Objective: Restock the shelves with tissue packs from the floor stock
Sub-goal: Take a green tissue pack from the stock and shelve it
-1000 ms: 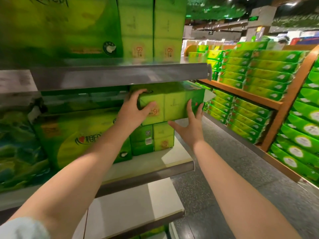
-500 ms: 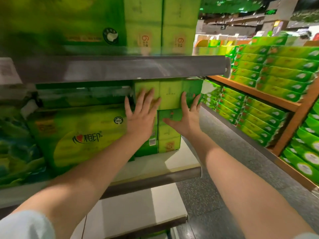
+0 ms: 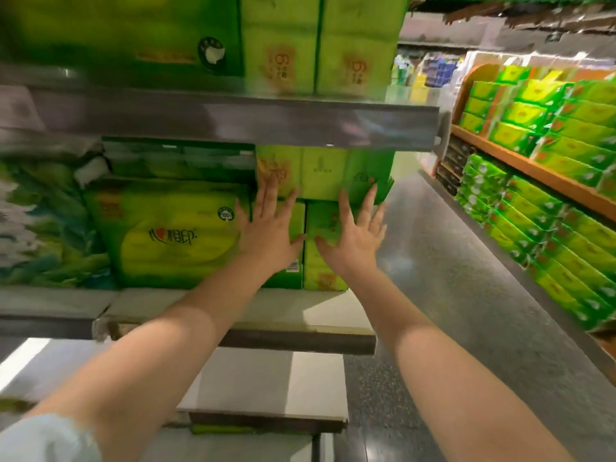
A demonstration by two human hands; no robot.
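Note:
A green tissue pack [image 3: 325,171] sits on the middle shelf [image 3: 300,315], stacked on top of two lower green packs [image 3: 320,271] and tucked just under the metal shelf [image 3: 233,118] above. My left hand [image 3: 268,225] lies flat with fingers spread against the front of the stack, fingertips on the upper pack's left part. My right hand [image 3: 355,230] is spread flat beside it, fingertips reaching the upper pack's lower right edge. Neither hand grips anything.
A large green tissue bag [image 3: 166,235] fills the shelf to the left. More green packs [image 3: 320,41] stand on the top shelf. A lower white shelf [image 3: 266,381] juts out below. Across the grey aisle floor [image 3: 450,295], wooden shelves [image 3: 533,171] carry several green packs.
The upper pack went from held at the shelf's front edge to pushed back under the upper shelf. Both hands let go of its sides and now lie flat against the stack.

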